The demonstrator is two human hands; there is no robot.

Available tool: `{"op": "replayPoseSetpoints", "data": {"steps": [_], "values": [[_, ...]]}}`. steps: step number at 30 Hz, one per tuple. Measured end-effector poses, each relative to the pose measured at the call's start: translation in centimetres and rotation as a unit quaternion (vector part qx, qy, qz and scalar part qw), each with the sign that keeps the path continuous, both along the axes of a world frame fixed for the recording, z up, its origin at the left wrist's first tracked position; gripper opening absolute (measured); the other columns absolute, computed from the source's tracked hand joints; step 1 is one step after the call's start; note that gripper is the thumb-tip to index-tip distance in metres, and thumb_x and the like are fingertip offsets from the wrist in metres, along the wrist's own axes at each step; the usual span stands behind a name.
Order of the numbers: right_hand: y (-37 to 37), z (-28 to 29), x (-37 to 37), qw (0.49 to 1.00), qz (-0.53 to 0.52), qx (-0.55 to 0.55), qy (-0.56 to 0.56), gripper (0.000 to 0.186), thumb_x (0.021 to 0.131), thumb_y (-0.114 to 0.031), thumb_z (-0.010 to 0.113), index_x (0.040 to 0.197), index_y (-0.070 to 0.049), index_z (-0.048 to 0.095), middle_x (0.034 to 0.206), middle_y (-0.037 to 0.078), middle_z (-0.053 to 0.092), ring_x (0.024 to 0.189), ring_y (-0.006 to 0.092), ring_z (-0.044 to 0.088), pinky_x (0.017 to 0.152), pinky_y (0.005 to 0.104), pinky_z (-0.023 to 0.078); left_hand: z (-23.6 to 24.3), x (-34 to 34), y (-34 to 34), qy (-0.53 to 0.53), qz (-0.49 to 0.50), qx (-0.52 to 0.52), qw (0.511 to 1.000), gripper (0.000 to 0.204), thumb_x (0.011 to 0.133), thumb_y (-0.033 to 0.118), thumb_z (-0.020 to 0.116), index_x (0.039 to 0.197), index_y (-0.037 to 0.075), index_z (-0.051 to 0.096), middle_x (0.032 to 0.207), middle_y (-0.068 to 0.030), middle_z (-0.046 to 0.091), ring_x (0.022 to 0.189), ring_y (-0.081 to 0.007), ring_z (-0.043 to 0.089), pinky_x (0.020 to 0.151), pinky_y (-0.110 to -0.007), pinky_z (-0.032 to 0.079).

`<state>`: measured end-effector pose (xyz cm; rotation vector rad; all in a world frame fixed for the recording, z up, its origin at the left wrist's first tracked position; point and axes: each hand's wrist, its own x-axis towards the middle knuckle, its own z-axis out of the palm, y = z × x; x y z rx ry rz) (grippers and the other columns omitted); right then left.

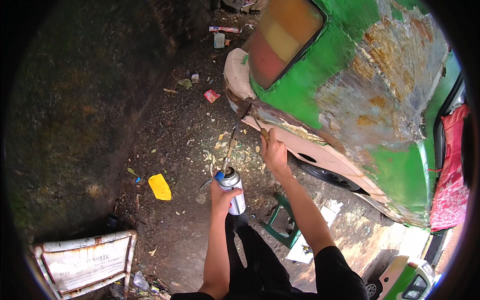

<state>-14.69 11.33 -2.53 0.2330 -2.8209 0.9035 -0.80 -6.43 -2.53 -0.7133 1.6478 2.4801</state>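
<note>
My left hand (223,198) is wrapped round a blowtorch on a white gas canister (237,201). Its long metal nozzle (231,146) points up and away, toward the lower edge of the vehicle; no flame is visible. My right hand (275,154) grips a scraper by its wooden handle (264,134). The thin blade reaches to the pinkish lower trim of a green vehicle (300,97), and I cannot tell whether it touches. Bare, rusty patches (375,75) show where paint is gone from the body. Pale flakes (245,152) lie scattered on the ground below the hands.
A green plastic stool (281,222) stands right of my legs, beside white paper (327,212). A wheel (327,175) sits under the vehicle. A yellow piece (160,187) and litter lie on the dirt. At lower left is a white-framed sign (85,265); a dark wall (80,110) rises left.
</note>
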Motion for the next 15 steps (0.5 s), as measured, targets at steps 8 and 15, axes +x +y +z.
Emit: {"op": "replayPoseSetpoints", "data": {"steps": [8,15], "values": [[3.1,1.0,2.9,0.997,-0.022,-0.046,0.059,0.027,0.093,-0.010,0.065,0.110,-0.003,0.045,0.078,0.023,0.066,0.066,0.0427,0.066,0.052,0.0468,0.050,0.9,0.6,-0.6,0.010,0.029,-0.021,0.999,0.056,0.056,-0.005,0.074,0.107,0.005,0.054,0.091,-0.0046,0.064,0.083,-0.0172,0.065,0.077,-0.033,0.050],[2.7,-0.4,0.7,0.996,0.033,0.059,0.055,0.023,0.092,-0.010,0.065,0.105,-0.003,0.047,0.079,0.023,0.064,0.069,0.0445,0.063,0.062,0.0523,0.049,-0.5,0.6,-0.8,0.012,0.002,-0.012,1.000,0.054,0.057,-0.006,0.074,0.106,0.005,0.054,0.090,-0.0053,0.064,0.083,-0.0174,0.065,0.076,-0.033,0.050]]}}
